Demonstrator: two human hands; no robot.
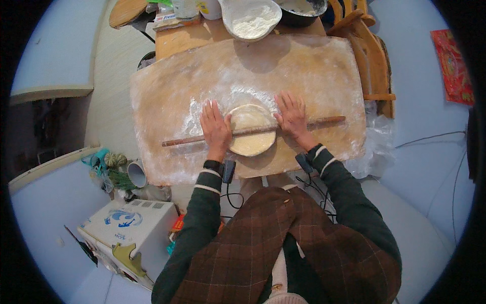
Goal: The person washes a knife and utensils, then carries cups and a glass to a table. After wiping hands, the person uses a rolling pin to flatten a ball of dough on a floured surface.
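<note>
A round, flat sheet of dough lies on a floured wooden board. Across its middle rests a long wooden rolling pin, tilted slightly up to the right. My left hand lies flat over the pin at the dough's left edge, fingers pointing away from me. Just right of the dough, my right hand is also laid over the pin, palm down with its fingers extended. The palms hide parts of the pin. White flour is scattered around the dough, mostly beyond it and to its left.
Beyond the board stand a white container of flour and a dark pan. Wooden chairs are at the right, above clear plastic bags. A white cardboard box sits on the floor at lower left, near green vegetables.
</note>
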